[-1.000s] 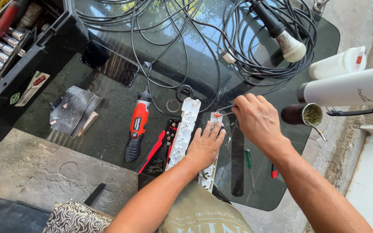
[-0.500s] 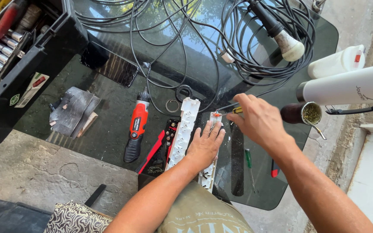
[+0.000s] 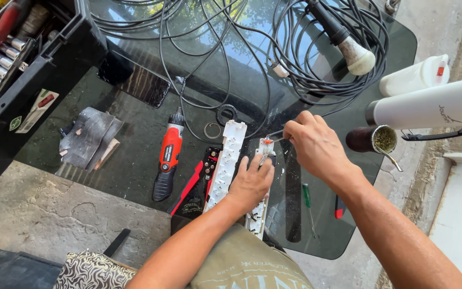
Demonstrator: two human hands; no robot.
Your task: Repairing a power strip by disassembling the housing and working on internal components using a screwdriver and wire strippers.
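An opened white power strip lies in two halves on the dark glass table (image 3: 135, 134). My left hand (image 3: 251, 181) presses flat on the strip's base half (image 3: 257, 217), fingers spread. The cover half (image 3: 226, 160) lies just to its left. My right hand (image 3: 316, 144) pinches a thin wire or metal piece (image 3: 275, 134) at the far end of the base half, fingers closed on it.
A red and black electric screwdriver (image 3: 167, 155), a red-handled crimping tool (image 3: 193, 187), a green-handled screwdriver (image 3: 308, 200), a black toolbox (image 3: 22, 80) at left, coiled black cables with a microphone (image 3: 348, 45), a white flask (image 3: 434, 107), and a cup with a metal straw (image 3: 375, 140).
My right hand has shifted slightly left and nearer over the strip's far end. My left hand stays pressed on the base half.
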